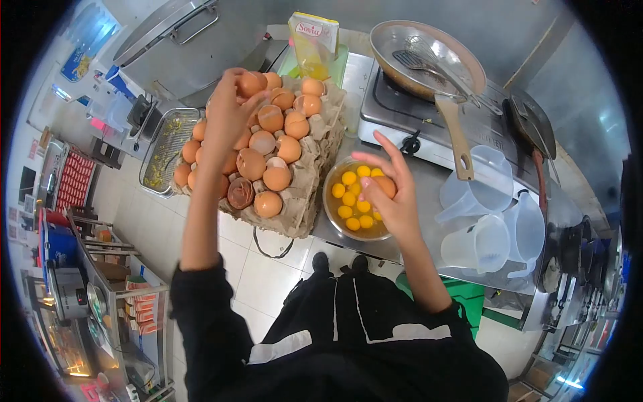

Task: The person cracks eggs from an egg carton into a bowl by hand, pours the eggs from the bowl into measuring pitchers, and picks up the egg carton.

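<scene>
My left hand (231, 104) is at the far side of a stacked cardboard egg tray (301, 194), its fingers and thumb around a brown egg (251, 84). Many brown eggs and several cracked, emptied shells (241, 193) sit in the top tray. My right hand (396, 191) holds another brown egg (383, 187) against the palm, with the index finger stretched out. Right below it stands a round metal bowl (326, 204) containing many raw egg yolks (353, 224) in clear egg white. The hand hides the bowl's right part.
Behind the bowl is a gas stove (382, 127) bearing a frying pan (402, 30) with utensils, its handle pointing toward me. Clear plastic jugs (475, 244) stand at the right. A Sovia pouch (313, 40) is behind the eggs; a wire basket (151, 161) lies left.
</scene>
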### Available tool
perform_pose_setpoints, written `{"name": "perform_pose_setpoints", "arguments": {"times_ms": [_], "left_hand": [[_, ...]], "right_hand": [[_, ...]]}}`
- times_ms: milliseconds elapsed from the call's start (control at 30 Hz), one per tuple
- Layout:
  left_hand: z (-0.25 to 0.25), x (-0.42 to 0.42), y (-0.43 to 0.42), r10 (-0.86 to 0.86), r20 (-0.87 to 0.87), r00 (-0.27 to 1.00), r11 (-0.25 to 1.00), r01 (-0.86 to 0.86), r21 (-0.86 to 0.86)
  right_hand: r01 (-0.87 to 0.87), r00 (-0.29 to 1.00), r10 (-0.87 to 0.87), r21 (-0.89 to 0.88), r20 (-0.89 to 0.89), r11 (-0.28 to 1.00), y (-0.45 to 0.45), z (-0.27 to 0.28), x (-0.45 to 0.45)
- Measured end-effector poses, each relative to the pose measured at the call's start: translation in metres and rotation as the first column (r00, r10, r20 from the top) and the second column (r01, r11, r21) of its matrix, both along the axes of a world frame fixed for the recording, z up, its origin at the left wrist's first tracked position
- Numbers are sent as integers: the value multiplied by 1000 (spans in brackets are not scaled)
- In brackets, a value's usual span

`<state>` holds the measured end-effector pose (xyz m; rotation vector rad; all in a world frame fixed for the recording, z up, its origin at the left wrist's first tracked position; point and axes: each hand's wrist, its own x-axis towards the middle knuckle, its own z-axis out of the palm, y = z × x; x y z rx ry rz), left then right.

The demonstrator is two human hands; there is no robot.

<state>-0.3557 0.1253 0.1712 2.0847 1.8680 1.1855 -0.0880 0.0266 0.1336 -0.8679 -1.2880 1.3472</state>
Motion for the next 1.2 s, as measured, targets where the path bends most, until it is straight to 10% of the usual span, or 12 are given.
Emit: {"name": "perform_pose_setpoints", "arguments": {"times_ms": [100, 200, 267, 333, 467, 533, 733, 1067, 1200], "left_hand": [[13, -16, 23, -139, -372, 918, 927, -12, -376], [-5, -50, 83, -347, -594, 725, 929, 354, -110], [-9, -44, 102, -405, -570, 715, 903, 412, -125], [-14, -45, 125, -643, -231, 731, 711, 457, -535], [-9, -39, 140, -635, -555, 537, 771, 400, -495], [-3, -32, 138, -632, -591, 501, 774, 373, -512], [6, -34, 132, -616, -662, 428, 786, 390, -479], [4, -38, 132, -648, -598, 472, 760, 456, -464], [8, -36, 131, -644, -614, 456, 765, 413, -494]], "right_hand": [[122, 992, -121, -48, 19, 991, -7, -17, 18], [248, 968, -245, -90, 45, 965, -15, -21, 43], [315, 949, -309, -119, 60, 942, -20, -19, 53], [414, 910, -403, -203, 97, 887, -26, -21, 63], [341, 857, -298, -30, 419, 939, -35, -53, 92], [49, 434, 57, -87, 899, 995, -42, -49, 95], [-70, 99, 48, -41, 994, 997, -61, -82, 79], [-43, 18, 79, -78, 997, 996, -58, -85, 74], [-2, 167, 80, -81, 983, 997, -57, -63, 78]]}}
